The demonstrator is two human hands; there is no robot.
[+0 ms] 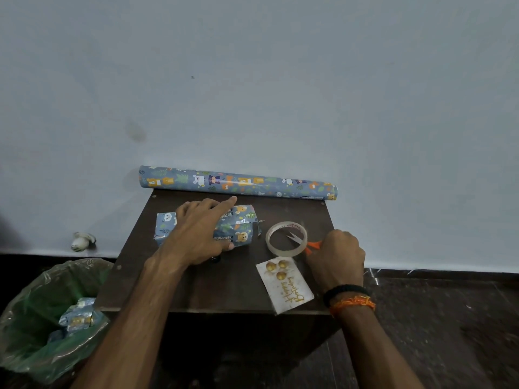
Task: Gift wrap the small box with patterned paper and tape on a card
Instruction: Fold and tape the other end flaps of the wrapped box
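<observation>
Against a bare pale wall, a small dark counter (196, 287) holds a half-wrapped box (238, 226) pinned under the left hand (196, 234), fingers flat, gripping nothing. Right of the box, the right hand (337, 256) closes its grip on orange-handled scissors (303, 241) beside the tape roll (286, 238); the birthday card (285, 284) lies nearer, the paper roll (238, 183) behind. Ease that pressing hand and the loose flaps will likely spring open. Left of the box, a lined bin (33, 341) holds paper offcuts (78, 318).
</observation>
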